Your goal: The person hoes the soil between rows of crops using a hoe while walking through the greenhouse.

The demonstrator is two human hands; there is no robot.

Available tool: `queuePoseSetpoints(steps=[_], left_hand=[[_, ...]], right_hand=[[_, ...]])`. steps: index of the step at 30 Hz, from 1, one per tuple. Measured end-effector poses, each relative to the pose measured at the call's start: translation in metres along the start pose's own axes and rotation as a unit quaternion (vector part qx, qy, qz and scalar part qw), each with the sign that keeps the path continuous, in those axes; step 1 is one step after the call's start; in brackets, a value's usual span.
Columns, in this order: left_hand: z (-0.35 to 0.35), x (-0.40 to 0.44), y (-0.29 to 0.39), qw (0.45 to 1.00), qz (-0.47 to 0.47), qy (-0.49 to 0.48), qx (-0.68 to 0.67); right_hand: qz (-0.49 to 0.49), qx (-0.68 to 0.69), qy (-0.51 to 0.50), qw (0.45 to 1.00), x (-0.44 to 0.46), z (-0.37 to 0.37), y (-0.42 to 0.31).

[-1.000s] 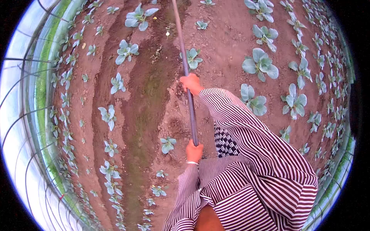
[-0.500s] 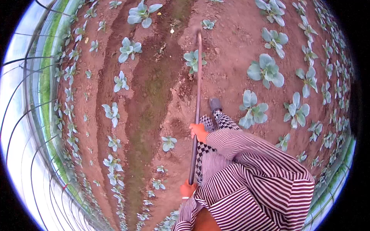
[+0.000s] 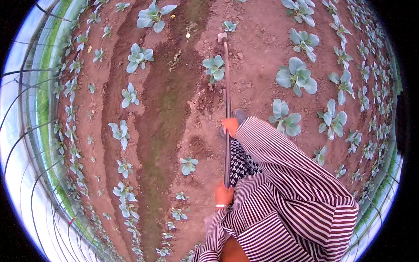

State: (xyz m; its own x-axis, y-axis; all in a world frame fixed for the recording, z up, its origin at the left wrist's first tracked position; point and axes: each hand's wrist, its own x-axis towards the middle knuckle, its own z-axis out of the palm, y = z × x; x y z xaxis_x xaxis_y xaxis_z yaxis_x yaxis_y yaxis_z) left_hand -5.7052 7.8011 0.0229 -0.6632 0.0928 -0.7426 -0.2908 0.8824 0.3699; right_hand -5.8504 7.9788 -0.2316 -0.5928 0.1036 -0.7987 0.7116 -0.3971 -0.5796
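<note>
A long-handled hoe (image 3: 227, 91) stretches away from my body, its shaft in both hands. My right hand (image 3: 230, 126) is wrapped round the middle of the shaft. Nearer my body, my left hand (image 3: 224, 195), with a white band at the wrist, grips the rear end. The hoe head (image 3: 222, 37) is at the soil just short of a small leafy seedling (image 3: 229, 26). Left of the shaft grows a larger broad-leaved plant (image 3: 214, 68), very close to it. I cannot tell how deep the blade sits.
Rows of cabbage-like plants (image 3: 297, 77) run along both sides. A darker, mossy furrow (image 3: 163, 126) lies to the left. One small plant (image 3: 188, 166) grows left of my left hand. My shoe (image 3: 240, 115) stands on the bed. Curved hoops (image 3: 26, 126) line the left edge.
Both hands have shifted forward and slightly right with the hoe. The hoe head, blurred before, is now sharp and slightly nearer me. The view has shifted a little.
</note>
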Motion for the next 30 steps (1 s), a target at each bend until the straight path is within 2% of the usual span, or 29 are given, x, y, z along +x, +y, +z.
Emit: queuePoseSetpoints(steps=[1, 2, 3, 4, 5, 6, 8, 10, 12, 14, 16, 18, 20, 23, 26, 28, 30], left_hand=[[0.004, -0.011, -0.022, 0.998, -0.053, -0.032, -0.006], [-0.005, -0.029, -0.029, 0.997, -0.063, -0.045, 0.009], [-0.013, -0.045, -0.036, 0.996, -0.071, -0.056, 0.022], [-0.014, -0.057, -0.055, 0.991, -0.102, -0.088, -0.001], [-0.014, -0.068, -0.066, 0.991, -0.117, -0.057, 0.004], [-0.003, -0.074, -0.091, 0.989, -0.138, -0.051, -0.012], [0.002, -0.070, -0.107, 0.987, -0.155, -0.020, -0.035], [-0.029, -0.059, -0.070, 0.989, -0.140, 0.029, -0.049], [-0.031, -0.029, -0.062, 0.996, -0.074, 0.053, 0.022], [-0.027, 0.012, -0.047, 0.995, -0.004, 0.099, -0.004], [-0.030, 0.054, -0.007, 0.997, 0.003, 0.081, -0.007], [-0.040, 0.087, 0.058, 0.989, 0.052, 0.109, -0.081], [-0.040, 0.124, 0.116, 0.984, 0.079, 0.108, -0.118], [-0.042, 0.169, 0.214, 0.985, 0.084, 0.110, -0.107], [-0.025, 0.216, 0.289, 0.979, 0.096, 0.122, -0.134], [-0.016, 0.235, 0.328, 0.984, 0.076, 0.090, -0.133], [-0.004, 0.237, 0.348, 0.993, 0.011, 0.029, -0.115]], right_hand=[[-0.135, -0.075, -0.048, 0.987, 0.009, 0.004, 0.051], [-0.269, -0.152, -0.092, 0.947, 0.012, 0.007, 0.099], [-0.194, -0.108, -0.101, 0.970, -0.012, 0.010, 0.113], [-0.077, -0.024, -0.078, 0.994, -0.042, 0.023, 0.094], [0.035, 0.070, -0.034, 0.996, -0.077, 0.038, 0.066], [0.187, 0.199, 0.041, 0.961, -0.113, 0.057, 0.020], [0.167, 0.226, 0.036, 0.959, -0.114, 0.066, 0.000], [0.137, 0.244, 0.021, 0.960, -0.106, 0.075, -0.018], [0.087, 0.247, -0.001, 0.965, -0.077, 0.073, -0.061], [0.035, 0.242, -0.014, 0.970, -0.069, 0.065, -0.126], [-0.041, 0.219, -0.018, 0.975, -0.062, 0.051, -0.192], [-0.133, 0.181, -0.023, 0.974, -0.046, 0.028, -0.249], [-0.225, 0.149, 0.030, 0.962, -0.025, 0.004, -0.310], [-0.246, 0.041, 0.107, 0.963, 0.017, -0.045, -0.390], [-0.216, -0.013, 0.128, 0.968, 0.089, -0.098, -0.439], [-0.166, -0.059, 0.123, 0.977, 0.115, -0.133, -0.456], [-0.129, -0.117, 0.135, 0.975, 0.147, -0.165, -0.424]])
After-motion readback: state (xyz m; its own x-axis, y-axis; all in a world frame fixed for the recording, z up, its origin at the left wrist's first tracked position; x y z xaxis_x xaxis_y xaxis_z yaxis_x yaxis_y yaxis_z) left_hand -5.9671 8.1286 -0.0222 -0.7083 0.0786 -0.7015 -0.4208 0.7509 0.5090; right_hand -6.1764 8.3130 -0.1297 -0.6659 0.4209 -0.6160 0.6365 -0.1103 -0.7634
